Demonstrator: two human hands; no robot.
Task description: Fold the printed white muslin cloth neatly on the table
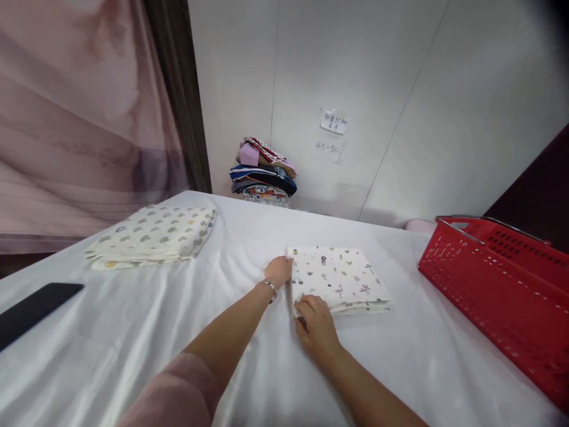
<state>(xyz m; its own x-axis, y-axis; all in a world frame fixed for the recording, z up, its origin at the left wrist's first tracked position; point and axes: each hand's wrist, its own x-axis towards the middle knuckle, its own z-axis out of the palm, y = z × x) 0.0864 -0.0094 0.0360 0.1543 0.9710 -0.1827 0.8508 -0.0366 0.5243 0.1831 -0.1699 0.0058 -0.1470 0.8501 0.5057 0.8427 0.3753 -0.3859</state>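
Note:
A white folded cloth with small printed plants and a flamingo lies flat in front of me on the white-covered table. My left hand, with a bracelet at its wrist, is at the cloth's left edge near the far corner, fingers curled round that edge. At the near left corner, my right hand grips the cloth with bent fingers, the thumb low at the edge. Some of the fingertips are hidden. Farther left rests a second folded cloth, white with grey mushroom-like prints, which neither hand touches.
A red plastic basket with metal handles stands on the right. The white table cover has wrinkles. A black flat object lies at the left edge. Behind the table is a stack of folded fabrics against the wall.

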